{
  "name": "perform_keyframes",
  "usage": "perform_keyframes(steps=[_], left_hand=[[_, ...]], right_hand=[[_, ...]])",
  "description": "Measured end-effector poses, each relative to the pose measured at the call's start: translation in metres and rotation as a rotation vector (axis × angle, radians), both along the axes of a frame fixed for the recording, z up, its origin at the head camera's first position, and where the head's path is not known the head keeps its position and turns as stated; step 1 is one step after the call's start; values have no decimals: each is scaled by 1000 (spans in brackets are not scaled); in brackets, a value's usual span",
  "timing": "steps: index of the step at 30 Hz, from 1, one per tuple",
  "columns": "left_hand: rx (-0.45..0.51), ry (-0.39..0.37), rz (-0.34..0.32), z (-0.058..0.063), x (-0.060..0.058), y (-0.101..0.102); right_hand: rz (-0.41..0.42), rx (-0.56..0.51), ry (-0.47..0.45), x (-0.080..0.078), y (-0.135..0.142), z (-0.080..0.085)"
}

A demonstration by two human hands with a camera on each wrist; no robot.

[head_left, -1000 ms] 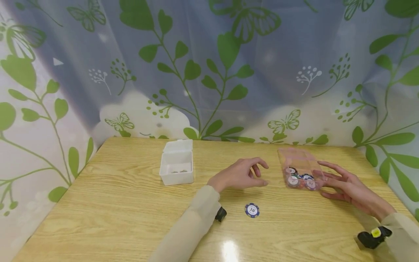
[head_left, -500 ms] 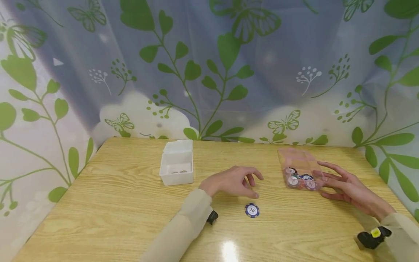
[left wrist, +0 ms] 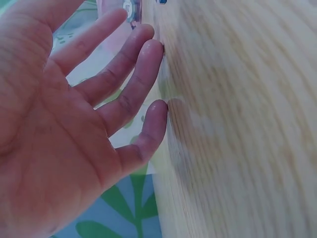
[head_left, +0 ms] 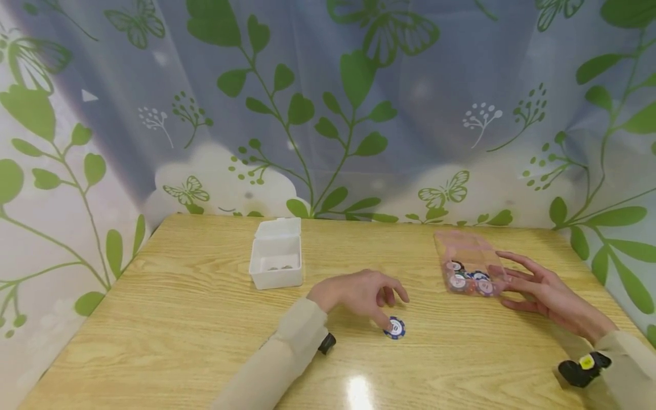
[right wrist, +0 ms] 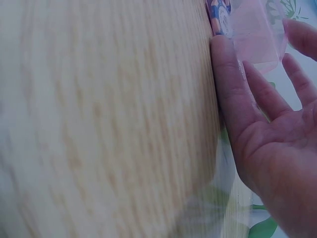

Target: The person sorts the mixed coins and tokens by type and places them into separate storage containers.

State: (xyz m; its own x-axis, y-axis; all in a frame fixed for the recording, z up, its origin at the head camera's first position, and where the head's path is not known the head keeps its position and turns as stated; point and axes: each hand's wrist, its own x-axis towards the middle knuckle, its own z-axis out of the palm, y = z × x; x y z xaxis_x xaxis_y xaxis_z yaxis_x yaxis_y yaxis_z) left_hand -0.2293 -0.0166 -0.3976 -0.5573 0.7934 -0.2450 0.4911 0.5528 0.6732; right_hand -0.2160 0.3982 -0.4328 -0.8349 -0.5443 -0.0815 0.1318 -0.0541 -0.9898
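A blue-and-white poker chip (head_left: 398, 329) marked 10 lies flat on the wooden table. My left hand (head_left: 359, 294) is over its far left side, thumb tip overlapping the chip, the other fingers loosely bent. In the left wrist view that hand (left wrist: 59, 134) has nothing in its palm, and its fingertips come right to the tabletop. A pink see-through box (head_left: 468, 250) on the right holds several chips (head_left: 458, 281). My right hand (head_left: 553, 299) rests its extended fingers against the box's right side. The right wrist view shows those fingers (right wrist: 230, 84) low beside the pink wall.
Left of centre stands a white lidded box (head_left: 277, 279), its lid tipped back and a few small round pieces inside. The wooden table (head_left: 179, 319) ends at a leaf-patterned curtain (head_left: 328, 142) behind and on both sides.
My left hand has moved left and toward me, bringing its thumb down onto the chip's edge. The right hand, the pink box and the white box have stayed in place.
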Motion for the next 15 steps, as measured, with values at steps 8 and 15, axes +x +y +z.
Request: perform_keyframes(steps=[8, 15], left_hand=[[-84, 98, -34, -1, 7, 3], [-132, 176, -42, -1, 11, 3]], right_hand=[[14, -18, 1, 1, -1, 1], [9, 1, 9, 2, -2, 3]])
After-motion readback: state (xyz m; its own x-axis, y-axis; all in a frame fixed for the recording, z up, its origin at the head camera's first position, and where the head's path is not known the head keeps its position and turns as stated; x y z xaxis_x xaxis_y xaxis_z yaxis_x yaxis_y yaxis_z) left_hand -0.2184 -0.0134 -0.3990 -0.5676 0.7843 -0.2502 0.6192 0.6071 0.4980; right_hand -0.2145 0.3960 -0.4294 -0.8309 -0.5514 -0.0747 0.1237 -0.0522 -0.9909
